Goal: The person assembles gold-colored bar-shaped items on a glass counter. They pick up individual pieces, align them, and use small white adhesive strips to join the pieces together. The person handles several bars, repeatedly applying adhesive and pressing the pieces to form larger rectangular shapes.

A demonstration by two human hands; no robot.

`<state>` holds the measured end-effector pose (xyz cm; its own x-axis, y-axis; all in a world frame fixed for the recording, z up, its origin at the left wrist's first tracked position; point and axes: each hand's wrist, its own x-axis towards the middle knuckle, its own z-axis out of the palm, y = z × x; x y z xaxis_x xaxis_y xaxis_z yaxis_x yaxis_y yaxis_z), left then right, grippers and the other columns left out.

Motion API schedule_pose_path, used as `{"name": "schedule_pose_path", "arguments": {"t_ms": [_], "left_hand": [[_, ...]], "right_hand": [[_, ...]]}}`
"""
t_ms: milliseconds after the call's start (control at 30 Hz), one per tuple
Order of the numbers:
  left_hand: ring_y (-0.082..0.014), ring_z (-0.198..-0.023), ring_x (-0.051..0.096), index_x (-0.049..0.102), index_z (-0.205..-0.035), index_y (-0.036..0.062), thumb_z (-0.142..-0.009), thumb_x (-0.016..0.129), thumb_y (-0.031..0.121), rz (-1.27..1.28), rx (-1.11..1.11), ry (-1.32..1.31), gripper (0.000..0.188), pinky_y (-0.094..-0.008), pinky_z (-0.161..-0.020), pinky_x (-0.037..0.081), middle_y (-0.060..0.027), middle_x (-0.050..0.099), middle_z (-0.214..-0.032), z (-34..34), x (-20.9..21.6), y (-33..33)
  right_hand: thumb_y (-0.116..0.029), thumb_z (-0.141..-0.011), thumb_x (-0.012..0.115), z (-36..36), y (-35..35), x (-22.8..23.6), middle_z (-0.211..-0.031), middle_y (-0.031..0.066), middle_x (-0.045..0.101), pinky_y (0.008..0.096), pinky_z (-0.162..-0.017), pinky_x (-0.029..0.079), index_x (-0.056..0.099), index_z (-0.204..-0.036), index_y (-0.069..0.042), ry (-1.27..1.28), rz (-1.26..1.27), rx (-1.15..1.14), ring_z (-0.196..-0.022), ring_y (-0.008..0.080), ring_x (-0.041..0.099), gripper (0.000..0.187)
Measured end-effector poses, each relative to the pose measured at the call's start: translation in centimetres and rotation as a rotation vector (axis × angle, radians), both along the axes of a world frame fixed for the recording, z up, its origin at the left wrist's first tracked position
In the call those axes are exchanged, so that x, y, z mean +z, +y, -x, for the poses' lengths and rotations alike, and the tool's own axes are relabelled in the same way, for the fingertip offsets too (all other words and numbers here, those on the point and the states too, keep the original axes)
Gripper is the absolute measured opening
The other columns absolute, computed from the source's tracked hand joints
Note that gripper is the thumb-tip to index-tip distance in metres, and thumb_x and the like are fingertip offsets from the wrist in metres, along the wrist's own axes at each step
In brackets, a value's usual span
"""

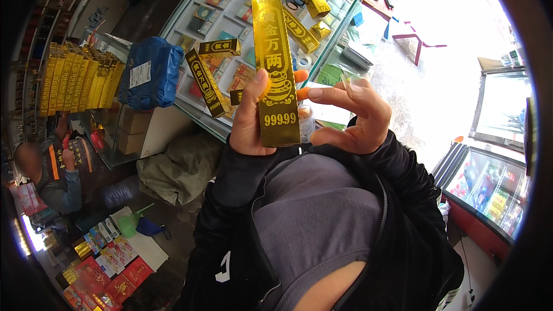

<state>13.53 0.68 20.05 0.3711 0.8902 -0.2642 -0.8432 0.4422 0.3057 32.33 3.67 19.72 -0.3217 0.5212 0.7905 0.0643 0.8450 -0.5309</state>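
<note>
A tall, narrow gold box [275, 52] with dark printed lettering and a picture of a pot stands upright in front of my chest. My left hand [252, 109] is closed round its lower part, thumb on the front edge and fingertips showing past the other side. My right hand [354, 112] is beside the box with thumb and fingers apart, its index fingertip at the box's right edge. A thin pale sliver shows by one of its fingertips, too small to name. Behind lie more gold boxes, one [206, 83] left and another [300, 31] right.
Below the boxes is a glass display counter [187, 29] with small packets inside. On it lie scissors [294, 3] and a tape roll [303, 62]. A blue wrapped parcel [151, 72] and a row of gold boxes [78, 78] stand left. Another person [55, 167] is farther left.
</note>
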Motion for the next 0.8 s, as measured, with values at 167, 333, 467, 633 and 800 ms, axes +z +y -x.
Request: {"name": "schedule_pose_path", "arguments": {"t_ms": [167, 333, 467, 633, 800], "left_hand": [[-0.0247, -0.083, 0.068, 0.049, -0.129, -0.0017, -0.096, 0.055, 0.047, 0.016, 0.008, 0.046, 0.059, -0.0341, -0.066, 0.060, -0.0178, 0.063, -0.104, -0.2, 0.3, 0.0], [-0.0224, -0.089, 0.066, 0.049, -0.127, -0.0006, -0.095, 0.057, 0.046, 0.057, 0.061, 0.111, 0.057, -0.0335, -0.069, 0.060, -0.0174, 0.061, -0.110, -0.5, 0.2, -0.1], [-0.0213, -0.091, 0.065, 0.049, -0.128, 0.0003, -0.095, 0.057, 0.046, 0.007, -0.002, 0.124, 0.056, -0.0333, -0.071, 0.060, -0.0161, 0.059, -0.114, -0.6, 0.3, 0.0], [-0.0217, -0.082, 0.066, 0.050, -0.126, 0.0001, -0.095, 0.058, 0.047, 0.062, 0.089, 0.177, 0.057, -0.0325, -0.069, 0.059, -0.0170, 0.060, -0.108, -1.5, 0.8, -0.1], [-0.0216, -0.078, 0.067, 0.050, -0.127, 0.0000, -0.095, 0.057, 0.046, -0.005, 0.001, 0.107, 0.057, -0.0324, -0.066, 0.060, -0.0185, 0.061, -0.108, -1.3, 1.0, -0.1]], "right_hand": [[-0.029, -0.068, 0.086, -1.2, 0.1, 1.2, -0.112, 0.0043, 0.071, 0.0317, -0.076, 0.054, 0.055, -0.125, -0.005, -0.113, 0.015, 0.001, -0.083, 0.0190, 0.064, 0.070], [-0.029, -0.068, 0.086, -1.1, 0.5, 1.2, -0.112, 0.0035, 0.071, 0.0306, -0.075, 0.053, 0.054, -0.127, -0.005, -0.039, -0.020, 0.006, -0.082, 0.0180, 0.063, 0.071], [-0.029, -0.066, 0.087, -0.7, 0.6, 1.2, -0.109, 0.0015, 0.072, 0.0298, -0.076, 0.053, 0.058, -0.125, -0.006, 0.030, -0.026, 0.005, -0.082, 0.0165, 0.062, 0.069], [-0.030, -0.064, 0.088, -1.6, 0.3, 1.9, -0.105, -0.0017, 0.072, 0.0296, -0.076, 0.054, 0.066, -0.120, -0.008, -0.115, 0.056, -0.003, -0.083, 0.0154, 0.060, 0.064], [-0.028, -0.065, 0.088, -1.3, 0.5, 1.5, -0.107, -0.0014, 0.072, 0.0290, -0.074, 0.054, 0.064, -0.122, -0.007, -0.052, 0.015, 0.001, -0.081, 0.0154, 0.059, 0.065]]}}
